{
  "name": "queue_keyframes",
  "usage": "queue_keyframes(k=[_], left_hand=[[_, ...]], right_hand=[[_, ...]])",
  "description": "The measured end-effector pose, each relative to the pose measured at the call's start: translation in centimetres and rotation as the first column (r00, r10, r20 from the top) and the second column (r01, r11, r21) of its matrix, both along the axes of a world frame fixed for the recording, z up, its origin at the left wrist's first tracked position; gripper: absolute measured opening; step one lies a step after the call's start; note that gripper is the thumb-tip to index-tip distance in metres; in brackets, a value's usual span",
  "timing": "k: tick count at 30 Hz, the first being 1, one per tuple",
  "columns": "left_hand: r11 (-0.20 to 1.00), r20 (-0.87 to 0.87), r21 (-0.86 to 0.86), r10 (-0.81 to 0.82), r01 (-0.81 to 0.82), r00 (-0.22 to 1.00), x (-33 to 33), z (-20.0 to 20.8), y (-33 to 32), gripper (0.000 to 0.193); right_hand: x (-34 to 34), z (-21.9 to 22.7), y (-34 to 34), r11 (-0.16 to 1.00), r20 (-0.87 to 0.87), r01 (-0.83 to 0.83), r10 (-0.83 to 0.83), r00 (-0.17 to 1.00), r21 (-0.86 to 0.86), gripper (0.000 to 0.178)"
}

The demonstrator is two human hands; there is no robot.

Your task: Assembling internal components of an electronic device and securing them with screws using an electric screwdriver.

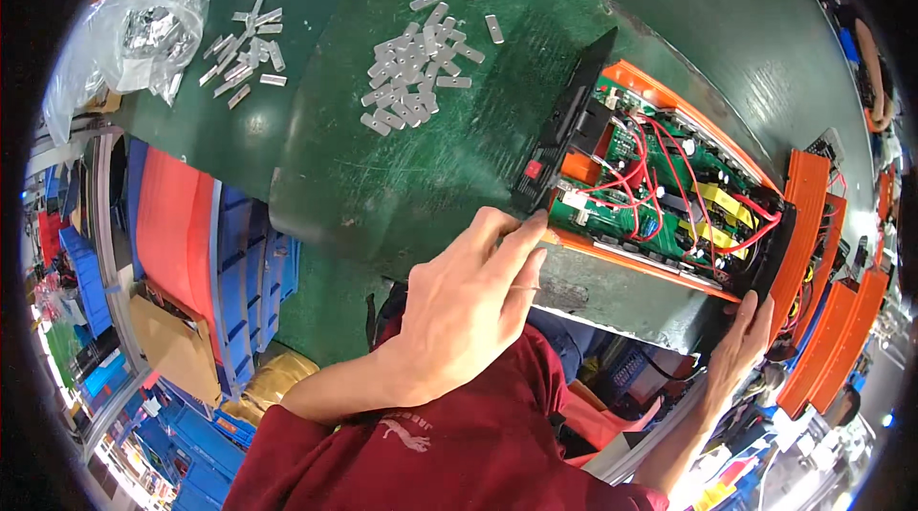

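In front of me an orange-cased electronic unit (pixel 660 267) lies with its top uncovered, showing a green circuit board (pixel 612 217), red wires (pixel 639 188) and yellow-wrapped parts (pixel 713 202). A black end panel (pixel 570 119) with a red switch stands at its left end. My left hand (pixel 469 291) is closed at the near left corner, fingertips against the panel's lower edge and the case. At the near right corner my right hand (pixel 741 344) grips the unit, fingers along the black right end panel (pixel 771 253). The undersides of both grips are hidden.
Small metal plates (pixel 411 66) lie piled on the green table (pixel 330 176), with a smaller heap of metal strips (pixel 244 47) further left. A clear plastic bag (pixel 158 23) sits at the far left. More orange cases (pixel 808 253) stand close on the right.
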State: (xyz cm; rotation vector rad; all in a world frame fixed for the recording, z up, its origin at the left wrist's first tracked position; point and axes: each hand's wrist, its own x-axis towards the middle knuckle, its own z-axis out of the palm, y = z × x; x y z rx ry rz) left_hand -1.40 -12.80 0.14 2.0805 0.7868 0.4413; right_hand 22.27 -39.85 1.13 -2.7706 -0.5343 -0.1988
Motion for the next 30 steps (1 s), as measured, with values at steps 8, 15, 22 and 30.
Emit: queue_keyframes(k=[8,15,22,30], left_hand=[[1.0,0.05,0.016,-0.005,0.004,0.999,-2.0,1.8,3.4,0.021],[0.862,-0.084,0.363,0.408,-0.353,0.909,-2.7,1.7,10.7,0.024],[0.897,0.022,0.248,0.372,-0.366,0.928,-2.5,-0.8,10.9,0.014],[0.924,0.089,0.177,0.328,-0.339,0.941,-2.4,0.1,11.7,0.01]], right_hand=[[-0.3,-0.3,-0.1,1.0,-0.017,0.019,-0.018,1.0,0.024,0.053],[-0.7,0.0,0.4,0.999,-0.015,0.025,-0.024,1.0,0.045,0.057],[-0.7,-1.0,0.1,1.0,0.135,-0.021,0.02,0.991,0.008,0.056],[-2.3,2.3,2.6,0.984,-0.168,0.143,-0.124,0.978,0.106,0.045]])
